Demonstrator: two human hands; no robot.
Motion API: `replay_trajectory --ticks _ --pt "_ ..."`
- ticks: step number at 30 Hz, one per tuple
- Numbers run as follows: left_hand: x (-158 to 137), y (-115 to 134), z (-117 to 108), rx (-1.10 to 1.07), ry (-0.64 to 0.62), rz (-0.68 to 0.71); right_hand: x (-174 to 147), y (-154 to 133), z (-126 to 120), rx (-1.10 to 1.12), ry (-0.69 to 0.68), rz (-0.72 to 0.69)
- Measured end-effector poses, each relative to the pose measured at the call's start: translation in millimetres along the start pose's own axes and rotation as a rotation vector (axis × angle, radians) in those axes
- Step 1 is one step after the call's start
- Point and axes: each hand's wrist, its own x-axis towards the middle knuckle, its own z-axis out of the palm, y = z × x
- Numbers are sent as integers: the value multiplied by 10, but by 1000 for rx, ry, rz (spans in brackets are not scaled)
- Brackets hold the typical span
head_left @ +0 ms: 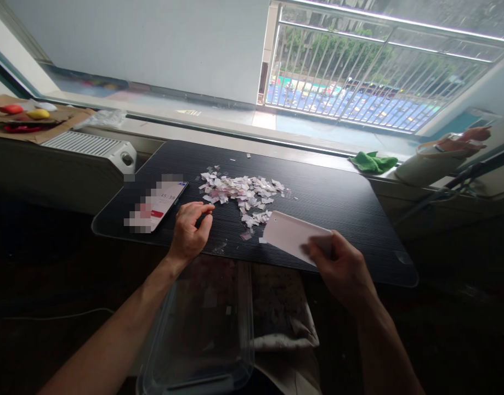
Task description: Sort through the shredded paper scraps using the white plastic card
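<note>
A loose heap of small white and pinkish paper scraps (235,189) lies on the dark table (329,203), trailing toward its front edge. My right hand (338,263) grips the right end of a thin pale board (290,236). This board has rounded corners and a small hole, and its left edge is beside the nearest scraps. Left of the heap, over the table's front edge, my left hand (191,230) is loosely curled, thumb apart from the fingers, with nothing visible in it. Below the edge sits a clear plastic bin (202,329) with a few scraps inside.
A phone (169,203) lies on the table's left part. Behind are a windowsill with a green cloth (373,162) and a pale container (428,164). At left stand a white heater (95,145) and a brown paper sheet (62,120) with colourful items.
</note>
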Motion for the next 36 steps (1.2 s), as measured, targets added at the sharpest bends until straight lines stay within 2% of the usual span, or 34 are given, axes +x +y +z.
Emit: replay_trajectory --ticks 4,8,11,13,16,19,21,23,28,32,36 --pt "-3 7 -1 -4 11 4 -44 33 -165 -83 -80 13" --pt "-1 14 -2 -9 2 7 -47 164 -354 -35 -13 103" --pt "3 13 -3 2 -3 -2 34 270 -318 124 6 119" --pt "4 9 -4 7 -3 -4 86 330 -274 175 -43 111" --pt "3 4 -5 11 2 1 106 380 -296 118 -122 98" --pt "2 -3 -3 8 2 11 91 368 -364 65 -102 95" --pt "2 -7 -3 7 1 15 95 332 -359 109 -86 91" --pt "2 -11 -3 8 2 15 109 285 -315 147 -106 73" --pt "1 -10 -8 2 4 25 92 222 -311 62 -165 62" --pt "1 -3 -8 -1 1 31 117 293 -383 261 -131 166" --pt "1 -8 -6 -4 4 35 294 419 -300 441 -157 286"
